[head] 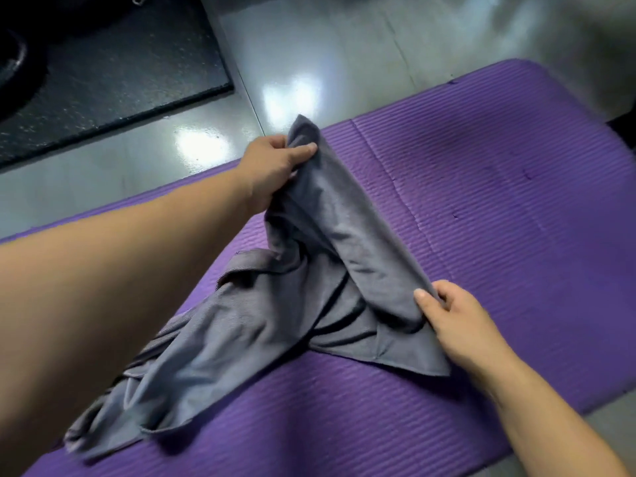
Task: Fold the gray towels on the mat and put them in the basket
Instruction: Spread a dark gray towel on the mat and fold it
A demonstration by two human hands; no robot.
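A gray towel is stretched between my two hands above the purple mat. My left hand pinches one corner of it, raised at the mat's far edge. My right hand pinches the opposite end of the same edge, lower and nearer to me. The rest of the towel hangs down in folds onto a crumpled heap of gray cloth lying on the mat; I cannot tell whether the heap is one towel or more. No basket is in view.
The ribbed purple mat lies on a glossy gray floor. A black speckled floor mat lies at the upper left, with a dark round object at its left edge.
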